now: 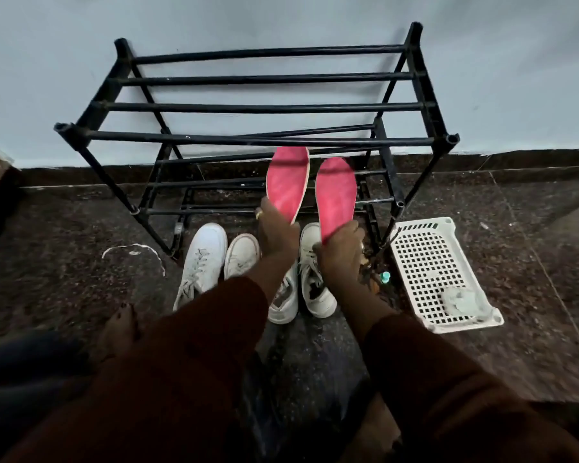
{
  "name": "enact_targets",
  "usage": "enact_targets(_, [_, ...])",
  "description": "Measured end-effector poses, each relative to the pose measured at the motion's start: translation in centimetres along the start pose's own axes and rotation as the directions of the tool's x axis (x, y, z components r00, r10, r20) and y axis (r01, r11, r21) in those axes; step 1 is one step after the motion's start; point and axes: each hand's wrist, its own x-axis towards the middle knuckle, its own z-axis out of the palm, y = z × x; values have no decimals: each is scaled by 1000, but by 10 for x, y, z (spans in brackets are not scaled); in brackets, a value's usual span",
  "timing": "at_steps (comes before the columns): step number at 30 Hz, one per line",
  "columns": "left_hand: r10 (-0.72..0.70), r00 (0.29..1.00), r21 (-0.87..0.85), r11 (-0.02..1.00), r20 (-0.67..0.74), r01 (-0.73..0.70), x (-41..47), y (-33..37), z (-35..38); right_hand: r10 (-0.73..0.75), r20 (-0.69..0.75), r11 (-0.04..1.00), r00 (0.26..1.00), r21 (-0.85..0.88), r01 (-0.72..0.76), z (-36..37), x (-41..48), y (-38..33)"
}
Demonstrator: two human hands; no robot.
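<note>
Two hands are busy: the left hand [276, 230] grips one pink insole [286, 183] by its heel end, the right hand [341, 250] grips the other insole [336, 195] the same way, both held upright before the black rack [264, 139], above the white shoes [325, 304] on the floor [81, 262]. If they are meant for the shoes, I'd lower one at a time, toe first, keeping it flat so it doesn't fold.

Each hand [278, 233] grips pink insole [288, 182] (upright)
</note>
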Motion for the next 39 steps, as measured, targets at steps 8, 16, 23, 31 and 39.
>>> enact_targets(8, [-126, 985, 19, 992, 118, 124, -123, -92, -10, 187, 124, 982, 974, -57, -181, 20, -132, 58])
enact_targets(16, [-333, 907, 150, 941, 258, 303, -213, -149, -1, 336, 228, 930, 914, -235, -283, 27, -213, 123])
enact_targets(23, [-541, 768, 352, 832, 342, 429, -239, -178, 26, 463, 304, 882, 833, -250, -399, 45, -231, 165])
enact_targets(31, [-567, 750, 409, 808, 341, 425, -215, -197, 51, 417, 348, 899, 840, -295, -324, 80, -208, 187])
enact_targets(39, [-616, 725, 513, 749, 308, 419, -217, -198, 64, 486, 299, 847, 822, -394, -357, 106, -199, 195])
